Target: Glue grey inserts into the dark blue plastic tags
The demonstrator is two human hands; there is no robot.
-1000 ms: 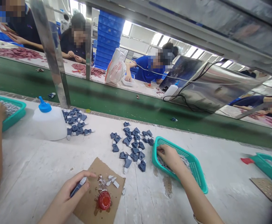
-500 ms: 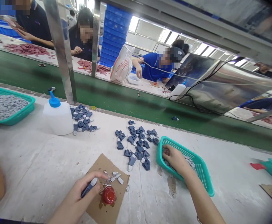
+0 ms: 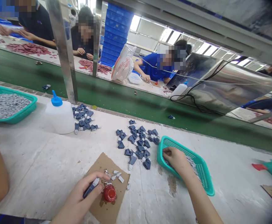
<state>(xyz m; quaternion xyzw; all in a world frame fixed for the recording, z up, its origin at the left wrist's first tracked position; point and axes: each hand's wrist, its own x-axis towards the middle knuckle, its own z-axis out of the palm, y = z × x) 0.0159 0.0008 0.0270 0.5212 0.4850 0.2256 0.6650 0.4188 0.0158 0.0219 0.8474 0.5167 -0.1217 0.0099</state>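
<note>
My left hand [image 3: 86, 189] is closed on a small dark blue plastic part [image 3: 91, 187] with a light grey tip. Its index finger reaches to the top of a small red-capped container [image 3: 109, 193], which stands on a square of brown cardboard [image 3: 106, 214]. Beside the container lie several light grey pieces [image 3: 120, 179]. My right hand [image 3: 174, 157] is down inside a green plastic basket [image 3: 206, 174] holding small grey pieces [image 3: 192, 163]. Its fingers are bent together there, and their tips and anything between them are hidden.
Several dark blue parts [image 3: 139, 142] lie left of the basket, more [image 3: 83, 116] beside a white bottle [image 3: 60, 118] with a blue spout. Another green basket [image 3: 21, 116] of grey pieces stands at far left. A green conveyor belt [image 3: 98, 93] runs behind; co-workers sit across it.
My right hand stays in the basket with its fingers shifted slightly. My left hand keeps its hold. Parts on the belt have moved left, and a co-worker's hand across it has moved right.
</note>
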